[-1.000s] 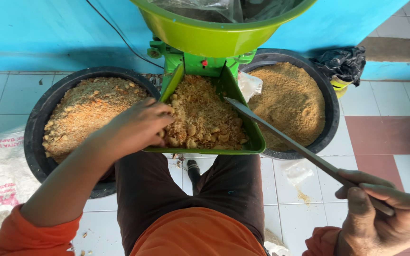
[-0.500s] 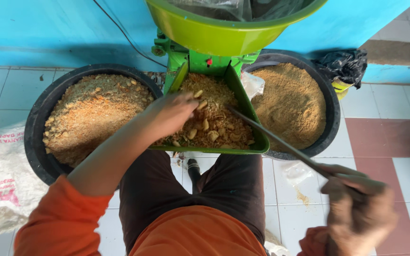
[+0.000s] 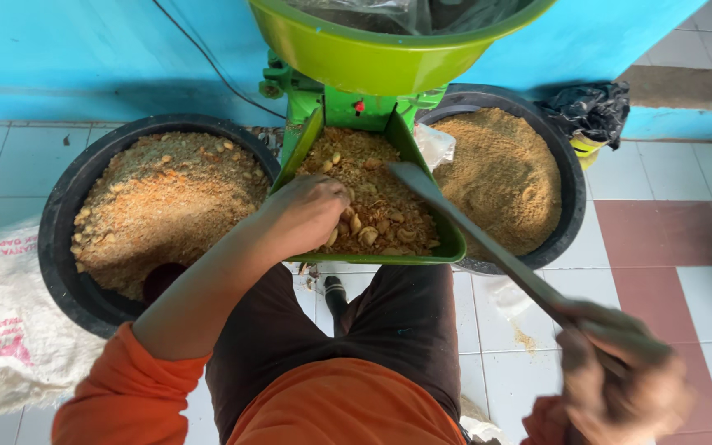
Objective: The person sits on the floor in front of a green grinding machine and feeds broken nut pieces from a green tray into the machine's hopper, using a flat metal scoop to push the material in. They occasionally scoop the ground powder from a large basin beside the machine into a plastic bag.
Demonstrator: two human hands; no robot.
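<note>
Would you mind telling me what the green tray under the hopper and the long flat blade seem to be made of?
The green tray looks like painted sheet metal: thin, sharply folded walls with a glossy coat. The long flat blade, held in the right hand, appears to be bare grey metal, dull and thin, though motion blur leaves it uncertain. The left hand rests in the tray's coarse brown crumbs.

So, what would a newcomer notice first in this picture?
First, the bright green machine at top centre, its green tray heaped with coarse brown crumbs and peanuts. The left hand rests in that heap, while the right hand, blurred at lower right, holds a long metal blade. Two black tubs of ground meal flank the tray.
</note>
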